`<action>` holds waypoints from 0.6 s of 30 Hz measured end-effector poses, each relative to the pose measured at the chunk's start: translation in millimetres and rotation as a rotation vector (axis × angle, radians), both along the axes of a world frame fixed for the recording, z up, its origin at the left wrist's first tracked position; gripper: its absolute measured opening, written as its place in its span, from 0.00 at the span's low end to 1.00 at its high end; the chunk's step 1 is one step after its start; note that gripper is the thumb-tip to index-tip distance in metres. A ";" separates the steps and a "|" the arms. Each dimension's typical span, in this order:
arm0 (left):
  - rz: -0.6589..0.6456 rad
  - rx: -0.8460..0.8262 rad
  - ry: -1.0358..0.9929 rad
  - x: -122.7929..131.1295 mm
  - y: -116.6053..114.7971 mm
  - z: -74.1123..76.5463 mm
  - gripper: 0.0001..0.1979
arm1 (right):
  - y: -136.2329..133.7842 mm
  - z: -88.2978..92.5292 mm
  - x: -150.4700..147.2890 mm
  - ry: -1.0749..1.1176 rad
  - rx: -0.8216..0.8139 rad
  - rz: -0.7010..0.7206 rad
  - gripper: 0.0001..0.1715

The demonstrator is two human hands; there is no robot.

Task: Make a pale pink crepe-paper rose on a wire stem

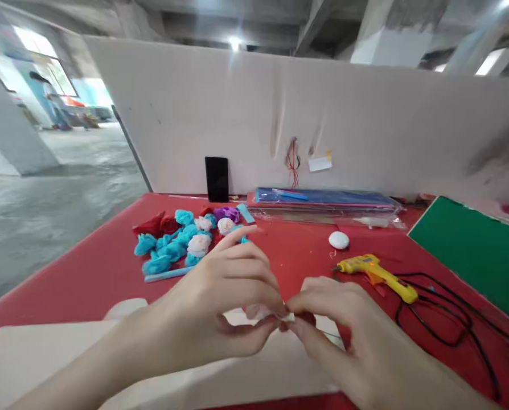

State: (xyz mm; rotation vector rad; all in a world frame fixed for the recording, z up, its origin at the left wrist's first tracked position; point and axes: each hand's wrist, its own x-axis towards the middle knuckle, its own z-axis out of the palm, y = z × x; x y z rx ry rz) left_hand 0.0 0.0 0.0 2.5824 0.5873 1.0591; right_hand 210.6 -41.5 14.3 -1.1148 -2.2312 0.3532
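My left hand (pixel 237 290) and my right hand (pixel 340 319) meet fingertip to fingertip above a large white sheet (pixel 220 381). Both pinch a small, pale piece of crepe paper (pixel 258 311), mostly hidden behind the fingers. The left thumb and index finger close on it while the other left fingers stay raised and curved. From the right fingers a thin greenish wire (pixel 333 335) seems to stick out to the right. Beyond my left hand lies a heap of crepe-paper flowers, with blue ones (pixel 173 250), white ones (pixel 198 245) and red ones (pixel 154 225).
A yellow glue gun (pixel 376 274) with a black cord (pixel 455 307) lies right on the red table (pixel 280 256). Near it are a white egg-shaped object (pixel 339 240) and a green board (pixel 476 250). A black phone (pixel 217 179) and wrapped sheets (pixel 323 198) sit by the partition (pixel 195 102).
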 end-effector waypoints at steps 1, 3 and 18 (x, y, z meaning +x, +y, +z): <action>0.001 -0.010 -0.004 1.9 1.2 -0.6 0.09 | -0.4 -3.3 -0.3 -0.001 0.015 0.007 0.14; 0.012 -0.030 -0.014 5.3 2.5 -1.4 0.10 | -0.5 -9.9 -1.2 -0.010 0.081 0.015 0.14; 0.137 -0.110 0.010 8.3 -2.5 3.8 0.09 | 4.7 -26.2 -3.5 -0.195 0.606 0.044 0.17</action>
